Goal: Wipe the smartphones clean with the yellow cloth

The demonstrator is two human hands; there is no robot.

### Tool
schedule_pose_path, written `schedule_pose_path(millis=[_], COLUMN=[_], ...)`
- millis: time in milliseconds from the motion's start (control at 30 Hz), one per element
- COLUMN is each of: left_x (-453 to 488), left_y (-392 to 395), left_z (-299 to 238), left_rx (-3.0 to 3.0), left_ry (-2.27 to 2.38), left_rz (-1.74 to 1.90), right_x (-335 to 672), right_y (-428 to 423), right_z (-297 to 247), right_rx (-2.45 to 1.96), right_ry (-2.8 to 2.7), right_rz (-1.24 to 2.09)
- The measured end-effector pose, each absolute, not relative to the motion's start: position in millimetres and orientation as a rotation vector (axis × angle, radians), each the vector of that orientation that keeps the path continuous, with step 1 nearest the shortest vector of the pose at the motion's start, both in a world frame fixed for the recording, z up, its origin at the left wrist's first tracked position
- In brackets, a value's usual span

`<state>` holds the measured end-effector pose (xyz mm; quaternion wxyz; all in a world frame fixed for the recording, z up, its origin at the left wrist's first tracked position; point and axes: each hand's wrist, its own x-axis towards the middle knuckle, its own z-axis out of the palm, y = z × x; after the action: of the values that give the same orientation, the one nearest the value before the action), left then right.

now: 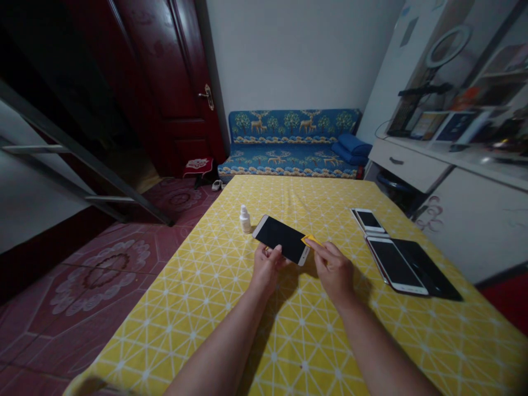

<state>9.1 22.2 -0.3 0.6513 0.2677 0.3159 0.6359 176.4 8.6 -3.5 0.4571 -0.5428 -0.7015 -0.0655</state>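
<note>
A large smartphone [284, 239] with a dark screen and pale bezels is held above the table, tilted and turned sideways. My left hand [267, 266] grips its lower long edge, thumb on the front and fingers underneath. At the phone's right end, my right hand [333, 269] pinches a small yellow cloth [312, 240], whose tip meets the phone's edge or screen there. Behind the phone's left end stands a small white bottle [245, 220] with a white cap, upright on the table.
The table has a yellow patterned cloth [198, 308]. On its right lie a white-framed phone [368, 219], a white tablet-like device [396, 265] and a dark flat panel [429, 269]. A blue patterned sofa [284, 157] and a white cabinet [490, 225] stand beyond.
</note>
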Motion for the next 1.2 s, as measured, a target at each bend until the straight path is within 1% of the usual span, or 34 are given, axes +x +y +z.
schedule_pose_path(millis=[100, 233, 333, 533, 633, 767, 1033, 1200], left_x=[9.1, 8.6, 7.8, 10.5, 14.7, 17.9, 12.0, 4.0], left_y=[22.6, 25.0, 26.3, 25.2, 24.0, 22.6, 13.8, 16.5], left_z=[0.5, 1.2, 2.1, -0.4, -4.5, -7.9, 2.0, 3.9], left_rx=[0.597, 0.536, 0.515, 0.483, 0.477, 0.509, 0.725, 0.612], left_ry=[0.713, 0.685, 0.661, 0.663, 0.663, 0.651, 0.439, 0.369], left_rz=[1.473, 1.507, 1.534, 1.554, 1.530, 1.487, 1.243, 1.068], right_x=[173.1, 164.0, 157.1, 144.8, 141.8, 145.0, 173.7, 194.2], right_y=[8.1, 4.5, 2.1, 3.0, 3.5, 4.2, 17.7, 22.8], right_z=[-5.2, -6.8, -5.9, -3.9, -2.8, -0.8, 1.9, 8.0], right_rx=[-1.296, -1.152, -1.122, -1.078, -1.099, -1.129, -1.053, -1.053], right_ry=[-1.734, -1.759, -1.728, -1.370, -1.205, -1.028, -0.802, -0.731], right_rz=[-0.095, 0.110, 0.271, 0.814, 0.977, 1.040, 0.950, 0.941])
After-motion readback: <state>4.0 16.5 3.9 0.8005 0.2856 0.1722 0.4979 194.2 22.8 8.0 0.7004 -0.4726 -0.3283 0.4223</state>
